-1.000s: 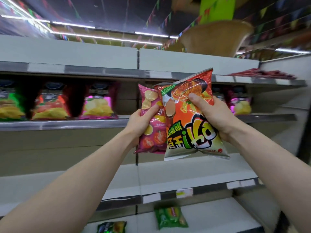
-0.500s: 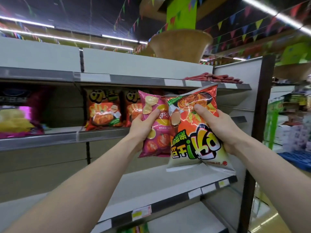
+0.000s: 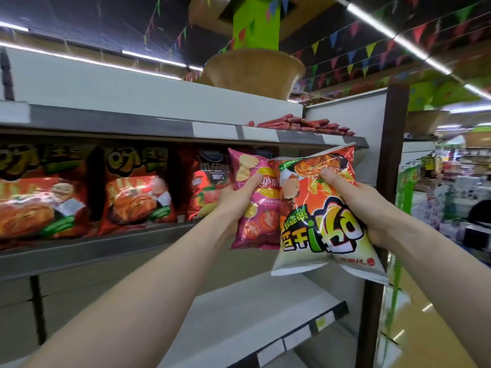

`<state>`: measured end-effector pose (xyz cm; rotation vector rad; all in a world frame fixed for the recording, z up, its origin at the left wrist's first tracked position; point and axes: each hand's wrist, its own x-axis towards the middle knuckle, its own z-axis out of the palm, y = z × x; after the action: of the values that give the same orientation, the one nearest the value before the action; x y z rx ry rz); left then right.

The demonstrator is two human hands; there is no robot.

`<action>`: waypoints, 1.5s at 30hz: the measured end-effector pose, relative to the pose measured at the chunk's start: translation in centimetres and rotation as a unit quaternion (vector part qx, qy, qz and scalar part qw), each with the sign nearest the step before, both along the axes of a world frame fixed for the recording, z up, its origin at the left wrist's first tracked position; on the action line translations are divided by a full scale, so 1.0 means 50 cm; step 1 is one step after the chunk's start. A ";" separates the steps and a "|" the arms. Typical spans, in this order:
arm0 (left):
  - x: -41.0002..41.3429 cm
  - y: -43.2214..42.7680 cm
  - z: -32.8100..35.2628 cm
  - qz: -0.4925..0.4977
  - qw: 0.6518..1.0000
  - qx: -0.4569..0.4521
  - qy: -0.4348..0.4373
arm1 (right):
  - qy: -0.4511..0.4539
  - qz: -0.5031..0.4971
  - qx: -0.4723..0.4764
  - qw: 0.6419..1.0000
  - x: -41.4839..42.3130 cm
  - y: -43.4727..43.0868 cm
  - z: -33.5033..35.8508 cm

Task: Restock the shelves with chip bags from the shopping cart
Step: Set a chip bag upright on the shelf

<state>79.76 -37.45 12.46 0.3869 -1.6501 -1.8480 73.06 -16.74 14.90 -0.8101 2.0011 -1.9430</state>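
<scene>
Left hand [image 3: 233, 200] clamped on pink bag [image 3: 255, 208]: thumb across the front, fingers behind. Right hand [image 3: 364, 205] clamped on orange bag [image 3: 318, 213], same grip, thumb near the top edge. Hands apart, one bag each. Bags side by side and roughly upright; the orange one's left edge overlaps the pink one's right edge. Orange bag has its logo end down, the reverse of the shelved ones.

Both bags are in the air in front of the right end of the middle shelf [image 3: 106, 251], not on it. That shelf carries two matching orange bags [image 3: 138, 192] at left and a red bag [image 3: 207, 187] just behind the left hand. Lower shelf [image 3: 252, 314] sits below the held bags. Top shelf [image 3: 292, 136] has a pile of red sausages [image 3: 300, 124]. Dark upright post [image 3: 382, 168] just right of the orange bag.
</scene>
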 end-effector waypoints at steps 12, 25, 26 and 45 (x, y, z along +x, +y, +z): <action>-0.235 0.016 0.022 0.021 0.999 -0.015 -0.027 | -0.020 0.021 0.006 1.000 -0.246 0.022 0.003; -0.471 0.062 0.035 0.132 0.991 0.005 -0.038 | -0.027 0.121 0.039 0.991 -0.558 0.037 0.023; -0.486 0.063 0.034 0.139 0.989 0.006 -0.042 | -0.030 0.129 0.039 0.990 -0.575 0.036 0.022; -0.710 -0.139 0.051 0.241 0.970 -0.007 -0.041 | -0.091 0.213 0.039 0.972 -0.760 -0.151 0.024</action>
<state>44.26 -44.39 15.03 0.7908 -1.4580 -1.4689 35.05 -24.28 16.10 -0.9156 1.6234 -1.6200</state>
